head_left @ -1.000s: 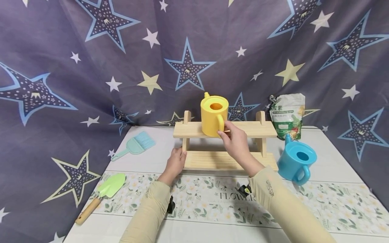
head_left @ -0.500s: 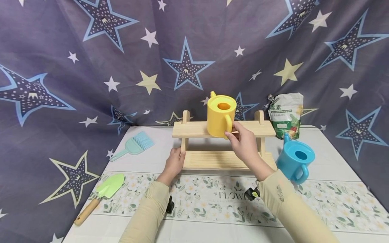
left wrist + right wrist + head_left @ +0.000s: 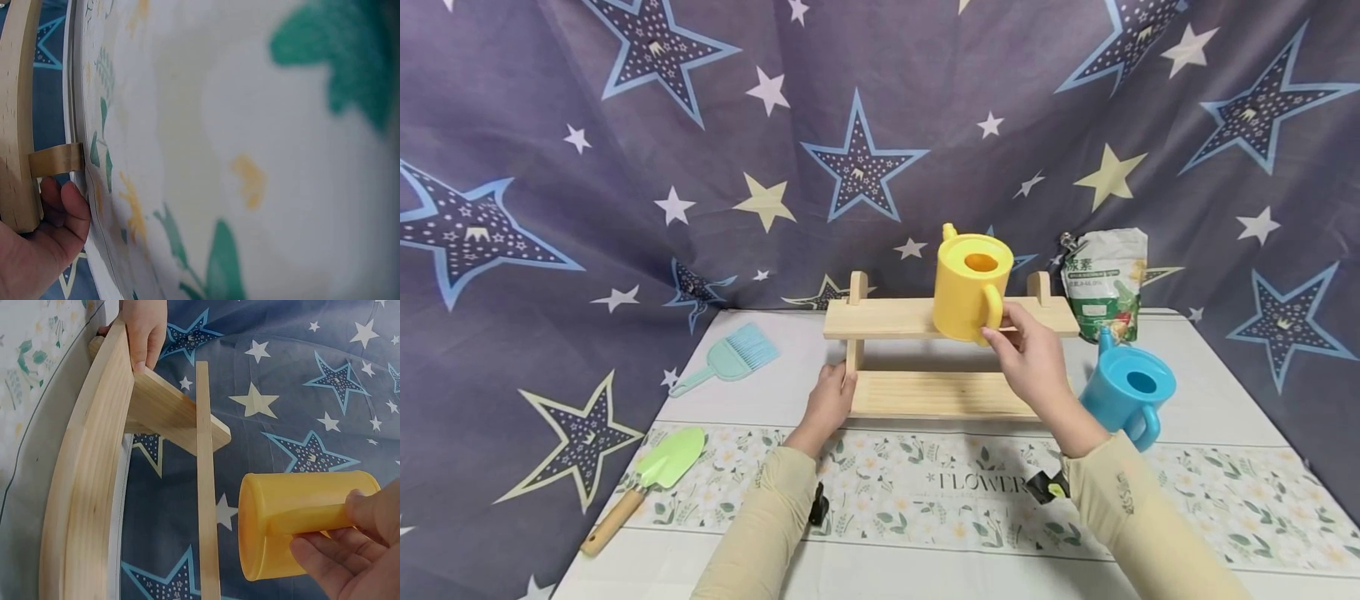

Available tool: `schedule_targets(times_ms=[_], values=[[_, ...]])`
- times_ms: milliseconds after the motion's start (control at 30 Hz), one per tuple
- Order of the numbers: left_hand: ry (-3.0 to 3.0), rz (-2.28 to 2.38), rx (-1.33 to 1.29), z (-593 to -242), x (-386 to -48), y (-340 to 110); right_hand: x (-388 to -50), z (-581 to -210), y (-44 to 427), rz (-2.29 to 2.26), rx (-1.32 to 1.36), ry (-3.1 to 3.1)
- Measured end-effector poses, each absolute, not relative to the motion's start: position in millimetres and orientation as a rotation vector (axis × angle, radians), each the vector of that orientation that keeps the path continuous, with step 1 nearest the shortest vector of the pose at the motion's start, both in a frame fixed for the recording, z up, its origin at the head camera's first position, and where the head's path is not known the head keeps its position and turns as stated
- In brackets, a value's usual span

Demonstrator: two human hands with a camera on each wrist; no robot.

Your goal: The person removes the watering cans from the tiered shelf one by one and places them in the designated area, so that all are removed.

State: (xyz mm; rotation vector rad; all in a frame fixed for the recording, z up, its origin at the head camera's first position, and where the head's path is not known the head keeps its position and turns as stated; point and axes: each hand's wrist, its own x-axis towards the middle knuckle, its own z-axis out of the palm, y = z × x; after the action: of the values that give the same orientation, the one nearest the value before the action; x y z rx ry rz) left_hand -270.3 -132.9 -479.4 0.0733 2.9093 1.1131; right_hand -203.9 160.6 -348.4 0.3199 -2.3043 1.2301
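Observation:
By its handle, my right hand [image 3: 1033,358] pinches the yellow watering can [image 3: 964,292], upright at the upper board of the wooden shelf [image 3: 880,318]. In the right wrist view a gap shows between the can [image 3: 281,494] and the upper board [image 3: 205,487]; fingers and thumb of the right hand [image 3: 369,550] close round the handle. My left hand [image 3: 831,400] grips the left end of the lower board. The left wrist view shows the left hand [image 3: 50,244] with curled fingers at the wooden frame [image 3: 15,125].
A blue watering can [image 3: 1123,387] stands right of the shelf, with a white and green bag [image 3: 1105,287] behind it. To the left lie a light blue brush with dustpan shape [image 3: 732,358] and a green trowel [image 3: 672,458]. A star-patterned curtain [image 3: 820,50] hangs behind.
The yellow can, in my right hand, has moved to the right along the upper board, from left of its middle to right of it. My left hand has stayed on the shelf's left end.

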Motion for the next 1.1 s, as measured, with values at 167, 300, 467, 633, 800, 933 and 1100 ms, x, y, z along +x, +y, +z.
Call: schedule_targets(times_ms=[167, 300, 467, 633, 800, 933, 1100], values=[[2.905, 1.115, 0.07, -479, -270, -133, -199, -349, 174, 1.196, 0.281, -2.333], [2.905, 1.116, 0.076, -480, -271, -132, -194, -350, 184, 1.159, 0.253, -2.347], [2.908, 1.114, 0.084, -480, -271, -133, -188, -351, 196, 1.163, 0.246, -2.327], [2.913, 1.12, 0.091, -480, -271, -134, -183, -352, 205, 1.209, 0.266, -2.292], [2.912, 1.114, 0.087, -481, -271, -134, -175, -353, 215, 1.166, 0.228, -2.322], [2.914, 1.117, 0.091, -481, -271, -134, -170, -353, 222, 1.11, 0.178, -2.339], [2.923, 1.117, 0.105, -482, -271, -134, -165, -354, 232, 1.097, 0.157, -2.327]])
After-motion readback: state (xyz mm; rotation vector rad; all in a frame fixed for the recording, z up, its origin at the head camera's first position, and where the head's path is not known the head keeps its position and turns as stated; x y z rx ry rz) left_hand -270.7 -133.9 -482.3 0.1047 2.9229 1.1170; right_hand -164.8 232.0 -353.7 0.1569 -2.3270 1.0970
